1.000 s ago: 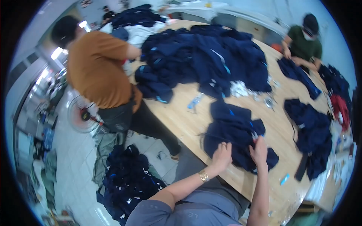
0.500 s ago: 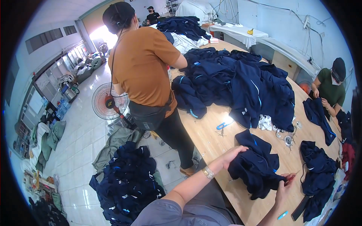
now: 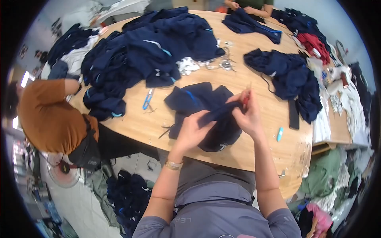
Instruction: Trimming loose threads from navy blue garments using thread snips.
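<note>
A navy garment [image 3: 218,137] with a bright blue strip lies bunched on the table in front of me. My left hand [image 3: 192,131] is closed on a folded edge of it, thumb on top. At the other end of that edge, my right hand [image 3: 247,115] pinches the cloth. Tucked in the right fingers is a small red-handled tool [image 3: 246,98] with a thin pointed tip; its exact kind is too small to make out. Blue-handled thread snips [image 3: 148,99] lie left of the garment.
A big heap of navy garments [image 3: 139,51] covers the table's far left. At right lie more navy garments [image 3: 285,75], a black phone-like slab [image 3: 293,115] and a turquoise pen-like object [image 3: 280,134]. One co-worker [image 3: 51,115] stands at left; another [image 3: 250,10] handles cloth across the table.
My view has swung right and tilted down toward the table. My hands have come closer together, with the garment's edge folded up between them.
</note>
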`<action>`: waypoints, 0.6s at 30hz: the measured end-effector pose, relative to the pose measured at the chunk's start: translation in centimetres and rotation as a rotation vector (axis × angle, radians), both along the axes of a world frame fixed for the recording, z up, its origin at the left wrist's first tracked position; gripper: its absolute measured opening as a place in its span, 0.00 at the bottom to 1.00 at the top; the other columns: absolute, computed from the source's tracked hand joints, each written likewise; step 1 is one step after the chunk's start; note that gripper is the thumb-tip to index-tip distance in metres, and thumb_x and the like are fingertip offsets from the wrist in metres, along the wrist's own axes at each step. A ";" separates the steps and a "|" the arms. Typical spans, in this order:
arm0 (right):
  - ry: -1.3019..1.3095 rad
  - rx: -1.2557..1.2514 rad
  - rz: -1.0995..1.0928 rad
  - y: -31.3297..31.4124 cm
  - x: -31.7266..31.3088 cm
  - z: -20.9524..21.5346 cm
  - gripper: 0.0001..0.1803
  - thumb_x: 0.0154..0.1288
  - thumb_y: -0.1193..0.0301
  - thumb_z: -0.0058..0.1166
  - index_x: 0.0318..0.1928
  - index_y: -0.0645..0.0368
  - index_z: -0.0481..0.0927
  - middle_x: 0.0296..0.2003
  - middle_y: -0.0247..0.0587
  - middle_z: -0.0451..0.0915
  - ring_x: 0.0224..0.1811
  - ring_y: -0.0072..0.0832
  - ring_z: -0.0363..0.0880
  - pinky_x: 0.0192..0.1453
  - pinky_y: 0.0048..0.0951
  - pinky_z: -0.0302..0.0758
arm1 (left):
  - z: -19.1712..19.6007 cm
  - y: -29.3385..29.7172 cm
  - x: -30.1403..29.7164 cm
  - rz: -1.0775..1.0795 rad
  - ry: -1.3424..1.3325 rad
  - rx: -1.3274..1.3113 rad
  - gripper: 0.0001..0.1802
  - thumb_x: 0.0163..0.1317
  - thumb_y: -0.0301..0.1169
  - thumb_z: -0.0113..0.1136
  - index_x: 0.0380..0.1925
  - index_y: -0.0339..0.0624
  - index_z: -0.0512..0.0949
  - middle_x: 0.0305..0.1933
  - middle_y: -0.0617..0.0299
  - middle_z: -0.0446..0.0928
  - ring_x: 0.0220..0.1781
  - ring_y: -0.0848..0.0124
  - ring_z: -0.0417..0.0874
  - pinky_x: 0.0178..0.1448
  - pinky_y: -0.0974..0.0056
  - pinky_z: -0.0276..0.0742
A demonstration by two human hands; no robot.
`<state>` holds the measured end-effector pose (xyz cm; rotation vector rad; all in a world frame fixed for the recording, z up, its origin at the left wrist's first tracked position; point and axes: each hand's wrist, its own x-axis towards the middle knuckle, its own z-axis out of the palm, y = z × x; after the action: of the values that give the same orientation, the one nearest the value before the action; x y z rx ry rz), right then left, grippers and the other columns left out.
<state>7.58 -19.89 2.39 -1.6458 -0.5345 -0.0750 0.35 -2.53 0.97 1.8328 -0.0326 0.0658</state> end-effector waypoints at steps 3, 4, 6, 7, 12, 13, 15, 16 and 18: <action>-0.069 -0.059 -0.090 -1.7 -0.1 -2.9 0.14 0.50 0.84 0.45 0.38 0.61 0.61 0.29 0.37 0.76 0.23 0.20 0.66 0.29 0.21 0.64 | -0.7 -1.1 0.4 -0.125 -0.058 -0.058 0.14 0.55 0.33 0.62 0.36 0.33 0.77 0.30 0.55 0.80 0.29 0.75 0.77 0.36 0.70 0.73; -0.039 -0.154 -0.110 -1.7 -0.7 -3.3 0.14 0.51 0.83 0.46 0.38 0.61 0.61 0.30 0.39 0.77 0.22 0.21 0.66 0.28 0.21 0.65 | -0.9 -1.0 0.2 -0.128 -0.056 -0.056 0.14 0.55 0.33 0.62 0.36 0.33 0.77 0.30 0.55 0.80 0.29 0.75 0.77 0.36 0.70 0.73; -0.077 -0.102 -0.124 -1.4 -1.4 -3.7 0.14 0.52 0.83 0.47 0.38 0.60 0.61 0.30 0.39 0.77 0.21 0.21 0.66 0.27 0.23 0.65 | -1.1 -0.6 0.0 -0.100 -0.061 0.018 0.16 0.56 0.34 0.62 0.36 0.30 0.77 0.28 0.53 0.79 0.29 0.74 0.77 0.37 0.69 0.72; -0.085 -0.047 -0.123 -1.3 -1.8 -4.1 0.15 0.51 0.83 0.48 0.38 0.60 0.60 0.30 0.39 0.77 0.22 0.21 0.67 0.29 0.23 0.66 | -1.0 -0.3 0.0 -0.100 -0.059 0.020 0.16 0.56 0.34 0.62 0.36 0.30 0.77 0.28 0.53 0.79 0.29 0.74 0.77 0.37 0.69 0.72; -0.149 0.062 -0.084 -1.0 -2.0 -4.1 0.18 0.50 0.82 0.51 0.39 0.60 0.59 0.30 0.40 0.76 0.26 0.23 0.71 0.35 0.23 0.70 | -1.3 0.7 -0.1 0.023 -0.058 0.084 0.17 0.56 0.36 0.63 0.35 0.29 0.77 0.27 0.50 0.79 0.28 0.70 0.79 0.36 0.68 0.73; -0.152 0.066 -0.056 -1.2 -1.7 -4.2 0.19 0.49 0.81 0.53 0.39 0.60 0.59 0.30 0.41 0.76 0.28 0.24 0.72 0.37 0.24 0.70 | -1.4 1.1 0.0 0.022 -0.059 0.085 0.17 0.56 0.36 0.63 0.35 0.29 0.77 0.27 0.50 0.79 0.28 0.70 0.79 0.36 0.68 0.73; -0.151 0.069 -0.026 -1.6 -1.5 -4.4 0.19 0.49 0.81 0.54 0.39 0.60 0.59 0.30 0.41 0.76 0.30 0.24 0.74 0.39 0.24 0.71 | -1.8 1.7 0.1 0.034 -0.023 0.128 0.15 0.55 0.36 0.63 0.37 0.35 0.78 0.32 0.49 0.80 0.33 0.64 0.80 0.40 0.66 0.73; -0.097 -0.013 -0.035 -1.8 -1.5 -4.5 0.19 0.48 0.80 0.55 0.38 0.60 0.59 0.29 0.42 0.76 0.29 0.28 0.74 0.38 0.26 0.71 | -2.0 1.9 0.3 0.036 -0.021 0.129 0.15 0.55 0.36 0.63 0.37 0.35 0.78 0.32 0.49 0.80 0.33 0.64 0.80 0.40 0.66 0.73; -0.035 -0.095 -0.035 -1.9 -1.1 -5.3 0.20 0.48 0.79 0.56 0.38 0.60 0.59 0.28 0.42 0.75 0.28 0.31 0.75 0.36 0.28 0.72 | -2.5 2.4 0.7 0.139 -0.358 0.447 0.17 0.53 0.36 0.64 0.41 0.40 0.78 0.38 0.50 0.78 0.42 0.59 0.78 0.47 0.62 0.71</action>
<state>6.44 -21.76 -2.96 -1.7492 -0.5423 -0.1058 1.01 -0.12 -1.48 2.2455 -0.1830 0.5197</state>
